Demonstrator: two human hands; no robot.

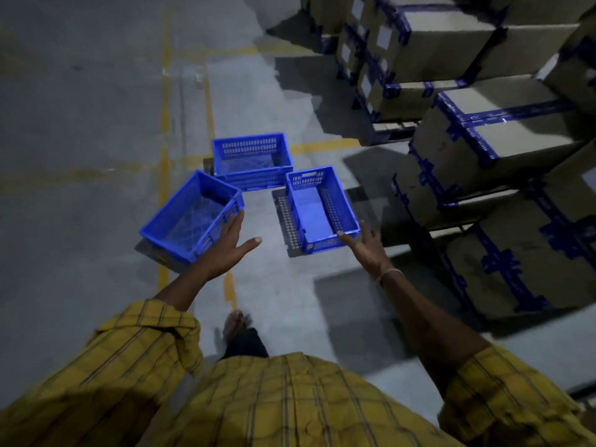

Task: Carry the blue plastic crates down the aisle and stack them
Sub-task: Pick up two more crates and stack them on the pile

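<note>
Three empty blue plastic crates sit on the grey floor ahead of me. The left crate (190, 217) lies at an angle. The far crate (251, 161) stands square behind it. The right crate (321, 209) points away from me. My left hand (227, 248) is stretched out, fingers spread, its fingertips at the near right corner of the left crate. My right hand (367, 250) is also spread, with a finger at the near rim of the right crate. Neither hand grips anything.
Stacks of cardboard boxes with blue tape (483, 146) line the right side, close to the right crate. Yellow floor lines (165, 124) run along the aisle. My foot (235, 324) shows below, under my yellow checked shirt.
</note>
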